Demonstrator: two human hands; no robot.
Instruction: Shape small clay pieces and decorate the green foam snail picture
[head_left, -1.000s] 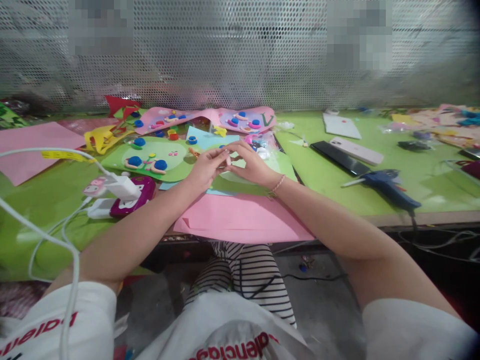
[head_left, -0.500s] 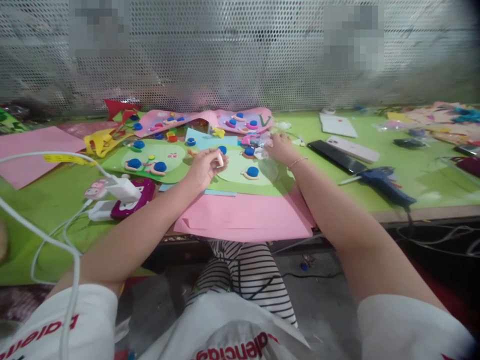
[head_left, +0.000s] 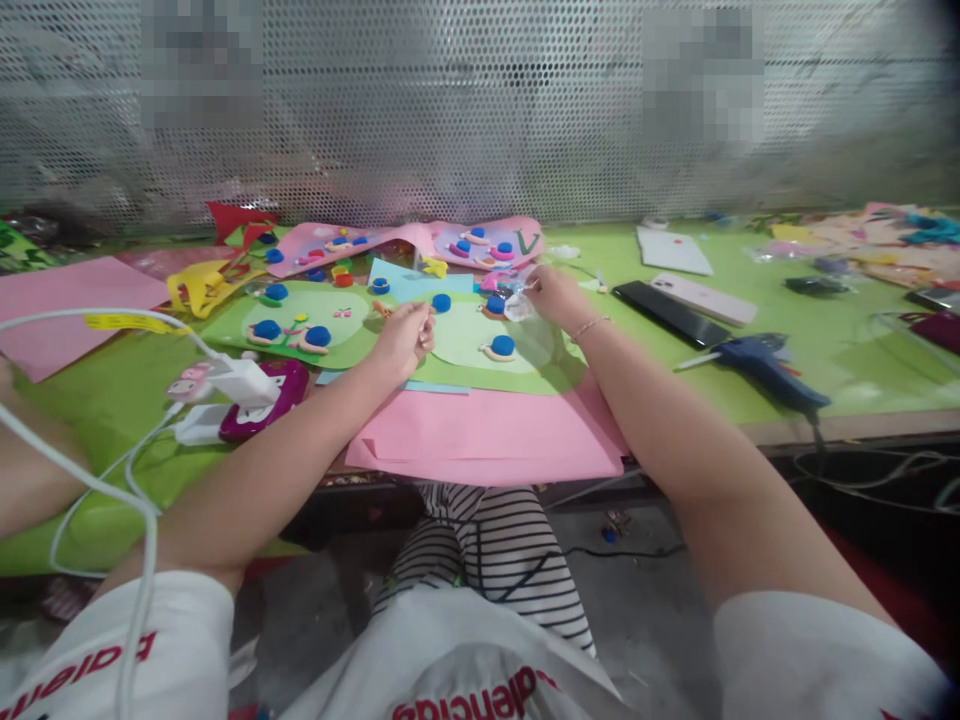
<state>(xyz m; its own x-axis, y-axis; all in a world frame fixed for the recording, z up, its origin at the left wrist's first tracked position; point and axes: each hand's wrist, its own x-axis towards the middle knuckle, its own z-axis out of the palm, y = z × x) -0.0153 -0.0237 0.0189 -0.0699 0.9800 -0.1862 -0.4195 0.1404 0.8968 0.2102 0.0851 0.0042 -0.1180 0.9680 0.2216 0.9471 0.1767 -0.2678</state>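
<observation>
My left hand [head_left: 409,340] is closed above the middle of the green paper sheet [head_left: 555,378]; whatever its fingers hold is hidden. Beside it on the sheet lies a blue round piece [head_left: 441,302]. My right hand [head_left: 551,295] pinches a crinkled clear plastic bag [head_left: 519,304] at the sheet's upper right. Close to the bag sits a brown-bodied snail with a blue shell [head_left: 495,304]. Below that is a beige-bodied snail [head_left: 502,347]. More blue-shelled snails [head_left: 316,338] are on the sheet's left half.
Pink snail sheets [head_left: 480,243] stand behind. At right lie a black phone [head_left: 664,312], a pale phone [head_left: 705,298] and a blue glue gun [head_left: 772,370]. Chargers on a purple power block [head_left: 266,405] and a white cable [head_left: 82,470] are at left, near another person's arm [head_left: 34,465].
The fingers of my left hand have curled in, hiding the pale piece seen in them before. My right hand has drawn back slightly with the bag. Another person's arm has come further in at left.
</observation>
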